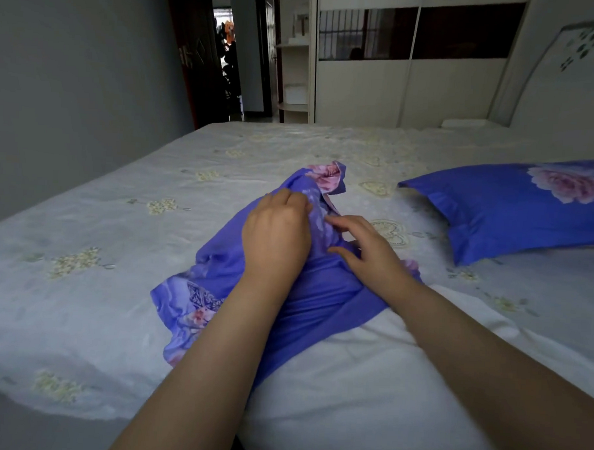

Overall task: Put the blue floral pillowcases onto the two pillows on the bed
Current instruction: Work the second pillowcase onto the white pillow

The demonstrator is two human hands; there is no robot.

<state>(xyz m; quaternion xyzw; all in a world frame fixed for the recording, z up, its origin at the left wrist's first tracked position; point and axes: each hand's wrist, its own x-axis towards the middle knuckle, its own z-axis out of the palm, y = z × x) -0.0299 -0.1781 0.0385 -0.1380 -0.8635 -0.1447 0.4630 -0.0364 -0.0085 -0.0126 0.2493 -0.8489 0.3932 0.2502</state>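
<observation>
A crumpled blue floral pillowcase [320, 294] lies on the bed, partly over a bare white pillow [367, 381] in front of me. My left hand [276, 237] grips a bunched fold of the pillowcase near its upper end. Just to its right, my right hand [366, 251] rests on the cloth with fingers spread and fairly straight. A second pillow [514, 207], in a blue floral case, lies at the right side of the bed.
The bed [118, 234] has a pale sheet with small flower prints. A white wardrobe [397, 83] stands beyond it, a headboard [568, 66] at the right, and an open dark doorway [225, 51] at the back left.
</observation>
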